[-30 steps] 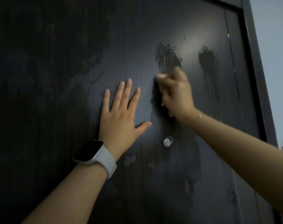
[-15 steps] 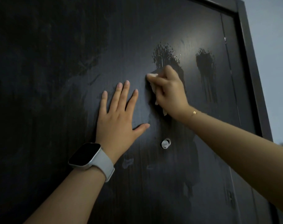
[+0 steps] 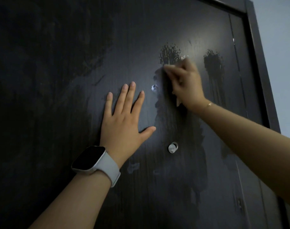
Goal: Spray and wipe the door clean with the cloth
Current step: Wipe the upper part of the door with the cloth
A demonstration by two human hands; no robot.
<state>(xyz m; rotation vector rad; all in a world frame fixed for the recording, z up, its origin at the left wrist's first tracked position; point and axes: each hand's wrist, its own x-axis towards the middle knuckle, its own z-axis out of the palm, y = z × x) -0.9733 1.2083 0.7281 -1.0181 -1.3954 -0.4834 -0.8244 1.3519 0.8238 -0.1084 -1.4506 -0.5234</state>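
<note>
Right hand centre-right of frame, fingers curled around a bunched cloth, pressed to the door; only a pale corner of cloth visible below the palm, rest hidden, hand motion-blurred. Key relation: nearest unwiped spray patch directly above that hand, touching the fingertips at its lower edge; second spray patch up and to the right, near but apart, with drip runs trailing straight down, long axis vertical. Right hand clearly nearer to both. Next stroke likely up through the first patch, then right. Left hand lower centre, flat on the door, fingers straight and spread, thumb out to the right, holding nothing; probably just bracing. Pale-strapped watch on that wrist; thin bracelet on the right. Door dark, matte, faint vertical grain, flat slab; wiped zone below the right hand darker and smeared, irregular edge. Droplets in the patches fine, beaded, glossy under the highlight. Small round shiny peephole below centre, well below the cloth. Dark frame on right edge, pale wall beyond. Spray bottle not in view.
</note>
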